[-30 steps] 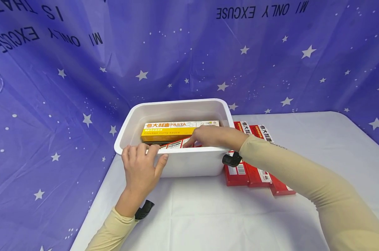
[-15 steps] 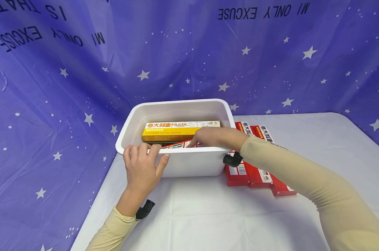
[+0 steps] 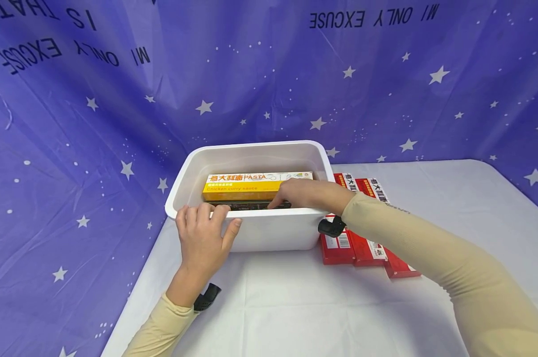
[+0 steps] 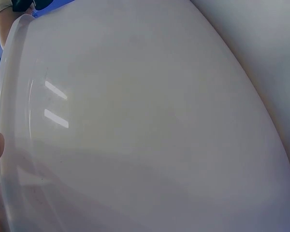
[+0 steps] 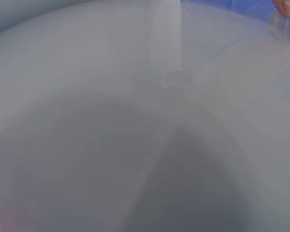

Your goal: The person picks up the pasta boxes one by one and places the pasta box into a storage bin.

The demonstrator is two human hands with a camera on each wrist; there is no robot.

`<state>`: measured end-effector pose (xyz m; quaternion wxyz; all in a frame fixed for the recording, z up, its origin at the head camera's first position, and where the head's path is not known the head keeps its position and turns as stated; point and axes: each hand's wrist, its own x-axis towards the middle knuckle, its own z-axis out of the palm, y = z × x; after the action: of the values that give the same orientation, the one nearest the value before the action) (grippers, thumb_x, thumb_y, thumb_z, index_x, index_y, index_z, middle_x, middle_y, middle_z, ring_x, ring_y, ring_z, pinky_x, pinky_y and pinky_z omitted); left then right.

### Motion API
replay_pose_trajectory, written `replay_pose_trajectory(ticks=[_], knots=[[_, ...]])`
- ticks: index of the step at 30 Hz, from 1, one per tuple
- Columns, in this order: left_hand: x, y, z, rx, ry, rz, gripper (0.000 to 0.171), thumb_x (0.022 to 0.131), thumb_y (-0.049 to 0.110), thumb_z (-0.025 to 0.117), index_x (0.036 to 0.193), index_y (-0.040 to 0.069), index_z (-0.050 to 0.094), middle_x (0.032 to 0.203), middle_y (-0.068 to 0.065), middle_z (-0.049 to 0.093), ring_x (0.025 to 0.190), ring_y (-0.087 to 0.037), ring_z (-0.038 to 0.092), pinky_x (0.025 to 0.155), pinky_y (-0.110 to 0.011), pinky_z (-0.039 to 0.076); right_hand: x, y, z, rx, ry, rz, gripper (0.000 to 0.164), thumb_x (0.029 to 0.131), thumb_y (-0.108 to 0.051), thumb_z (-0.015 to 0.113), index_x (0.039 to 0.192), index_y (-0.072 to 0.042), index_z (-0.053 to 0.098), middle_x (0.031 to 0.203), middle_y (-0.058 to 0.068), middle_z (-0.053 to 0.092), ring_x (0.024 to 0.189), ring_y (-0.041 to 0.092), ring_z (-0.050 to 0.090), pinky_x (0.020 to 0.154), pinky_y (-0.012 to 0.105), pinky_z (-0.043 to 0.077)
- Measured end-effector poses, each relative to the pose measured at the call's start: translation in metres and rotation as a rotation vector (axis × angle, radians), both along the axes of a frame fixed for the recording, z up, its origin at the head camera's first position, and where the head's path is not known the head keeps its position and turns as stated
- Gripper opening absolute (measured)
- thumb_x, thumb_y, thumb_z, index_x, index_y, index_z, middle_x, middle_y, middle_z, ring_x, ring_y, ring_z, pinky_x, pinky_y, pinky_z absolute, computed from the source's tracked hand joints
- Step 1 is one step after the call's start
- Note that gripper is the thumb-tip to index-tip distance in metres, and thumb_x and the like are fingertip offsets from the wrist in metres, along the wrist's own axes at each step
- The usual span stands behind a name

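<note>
Left hand (image 3: 202, 240) curled over white bin (image 3: 273, 230), gripping its rim. Right hand (image 3: 302, 192) inside, near 1 dark box (image 3: 244, 206) (openness and hold hidden; cannot tell).

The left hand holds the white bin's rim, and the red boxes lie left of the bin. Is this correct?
Only the side is wrong: the head view shows the red boxes right of the white bin. The left hand holds its rim.

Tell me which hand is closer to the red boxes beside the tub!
Right. The right hand is in the tub, its sleeve over the red boxes. The left hand is farther off, gripping the tub's front rim.
</note>
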<state>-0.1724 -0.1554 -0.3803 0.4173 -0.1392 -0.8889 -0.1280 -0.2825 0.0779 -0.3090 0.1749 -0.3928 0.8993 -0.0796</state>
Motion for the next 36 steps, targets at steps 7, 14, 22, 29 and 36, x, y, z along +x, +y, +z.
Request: replay_pose_trajectory(ticks=[7,14,22,29,36], knots=[[0.000,0.001,0.000,-0.001,0.002,-0.001,0.059,0.103,0.057,0.041,0.105,0.005,0.067,0.092,-0.019,0.059,0.087,-0.041,0.050,0.100,-0.063,0.032,-0.001,0.000,0.002,-0.009,0.092,0.068,0.044,0.093,-0.010,0.071,0.134,-0.026,0.068,0.125,-0.002,0.074,0.107,0.020,0.068,0.098,0.036,0.054],[-0.002,0.003,-0.002,0.003,0.043,-0.001,0.066,0.105,0.061,0.031,0.102,0.005,0.066,0.090,-0.018,0.058,0.084,-0.040,0.049,0.097,-0.061,0.032,0.005,0.017,0.011,-0.125,0.246,0.031,0.039,0.094,-0.025,0.072,0.133,-0.019,0.069,0.124,0.004,0.074,0.115,0.024,0.068,0.102,0.042,0.053],[-0.003,0.002,-0.002,0.013,0.067,-0.005,0.064,0.106,0.059,0.033,0.102,0.005,0.067,0.088,-0.018,0.059,0.083,-0.040,0.049,0.095,-0.060,0.033,0.014,0.058,0.029,-0.182,0.352,-0.038,0.042,0.091,-0.022,0.075,0.131,-0.014,0.070,0.128,0.013,0.071,0.106,0.030,0.071,0.095,0.049,0.055],[-0.002,0.002,-0.001,0.023,0.063,-0.005,0.065,0.106,0.060,0.033,0.101,0.005,0.067,0.087,-0.018,0.059,0.084,-0.040,0.049,0.096,-0.061,0.032,0.023,0.095,0.039,-0.211,0.420,-0.106,0.044,0.090,-0.020,0.075,0.133,-0.016,0.069,0.127,0.015,0.069,0.107,0.032,0.067,0.088,0.050,0.057],[-0.002,0.003,-0.001,0.021,0.052,-0.006,0.065,0.105,0.060,0.032,0.101,0.005,0.066,0.089,-0.019,0.059,0.084,-0.041,0.049,0.098,-0.063,0.032,0.036,0.134,0.043,-0.150,0.401,-0.259,0.048,0.090,-0.027,0.076,0.137,-0.018,0.066,0.131,0.015,0.067,0.114,0.035,0.066,0.090,0.055,0.058]])
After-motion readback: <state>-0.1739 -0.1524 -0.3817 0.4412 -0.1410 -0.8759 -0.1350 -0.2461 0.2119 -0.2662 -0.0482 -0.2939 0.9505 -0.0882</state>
